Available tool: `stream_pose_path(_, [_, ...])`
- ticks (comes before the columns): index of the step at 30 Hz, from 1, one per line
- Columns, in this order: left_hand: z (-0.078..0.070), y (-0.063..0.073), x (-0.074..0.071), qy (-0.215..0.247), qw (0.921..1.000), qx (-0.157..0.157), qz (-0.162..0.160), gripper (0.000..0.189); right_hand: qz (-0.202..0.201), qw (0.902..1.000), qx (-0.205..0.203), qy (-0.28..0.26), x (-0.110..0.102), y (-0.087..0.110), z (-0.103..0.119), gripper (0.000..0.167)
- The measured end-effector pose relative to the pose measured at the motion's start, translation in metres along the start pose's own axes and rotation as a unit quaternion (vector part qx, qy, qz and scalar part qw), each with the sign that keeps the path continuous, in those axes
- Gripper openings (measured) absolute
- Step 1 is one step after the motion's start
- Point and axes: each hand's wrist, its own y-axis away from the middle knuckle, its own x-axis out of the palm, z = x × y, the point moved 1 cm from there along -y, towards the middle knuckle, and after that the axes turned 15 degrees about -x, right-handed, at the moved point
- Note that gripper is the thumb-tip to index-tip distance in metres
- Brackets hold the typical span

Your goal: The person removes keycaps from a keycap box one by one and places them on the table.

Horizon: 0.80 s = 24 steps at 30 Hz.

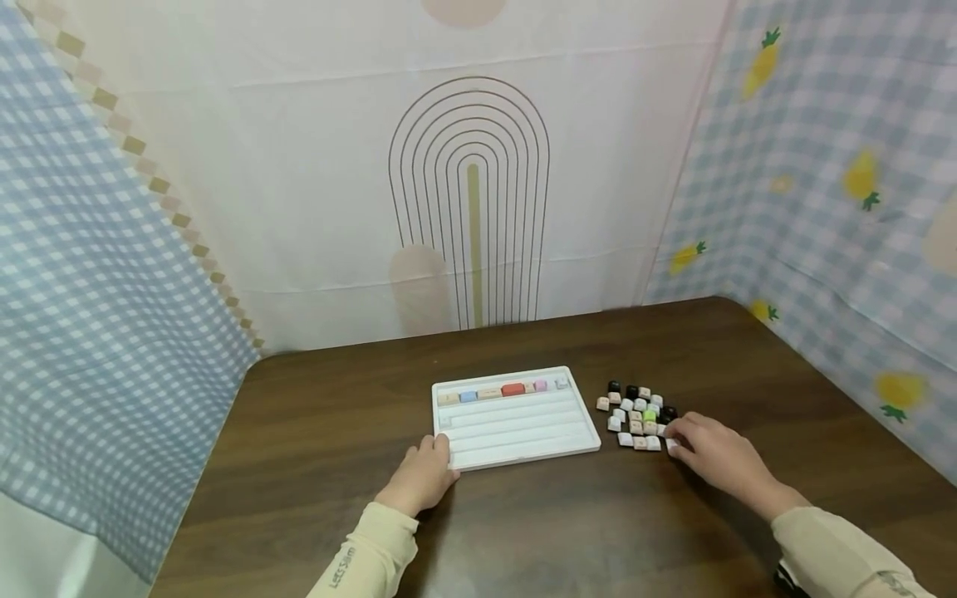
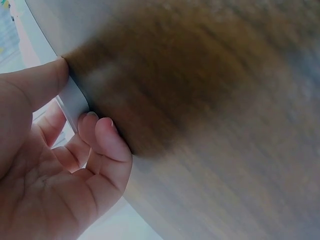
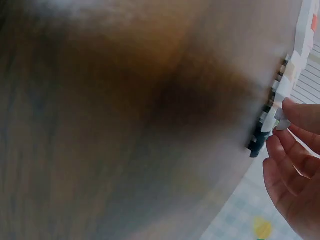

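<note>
Sleeved hands point(image 1: 420, 473) point(image 1: 714, 453) grip ridged tray point(image 1: 523, 432), blocky keycap point(image 3: 283, 122).

The left hand point(image 1: 422, 475) grips the near left corner of the tray point(image 1: 523, 458) between thumb and curled fingers, the cream left sleeve point(image 1: 374, 548) slanting in from the tray's near left. To the right of the tray, the right hand point(image 1: 714, 453) pinches a small keycap point(image 3: 283, 124) between thumb and fingertip, other fingers loosely bent, the right sleeve point(image 1: 833, 548) reaching in from farther right.
</note>
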Motion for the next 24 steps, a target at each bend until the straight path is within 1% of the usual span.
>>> stream_pose_path(5, [0.000, 0.003, 0.000, 0.005, 1.0000, 0.004, -0.003, 0.026, 0.005, 0.9999, 0.003, 0.014, 0.006, -0.001, 0.003, 0.015])
stream_pose_path(13, [0.000, 0.003, 0.000, 0.005, 1.0000, 0.004, -0.005, 0.025, -0.007, 0.9999, 0.001, 0.012, 0.008, -0.003, 0.004, 0.016])
stream_pose_path(19, [0.000, 0.001, 0.000, 0.000, 1.0000, 0.004, -0.005, 0.025, -0.003, 1.0000, 0.004, -0.002, -0.004, -0.008, 0.004, 0.015])
stream_pose_path(22, [-0.001, 0.001, -0.001, -0.002, 1.0000, 0.000, -0.004, 0.026, -0.002, 1.0000, -0.001, -0.004, -0.014, -0.018, 0.007, 0.013])
stream_pose_path(24, [-0.001, 0.001, -0.001, -0.001, 1.0000, 0.000, -0.002, 0.025, -0.001, 1.0000, -0.009, -0.001, -0.018, -0.028, 0.011, 0.013])
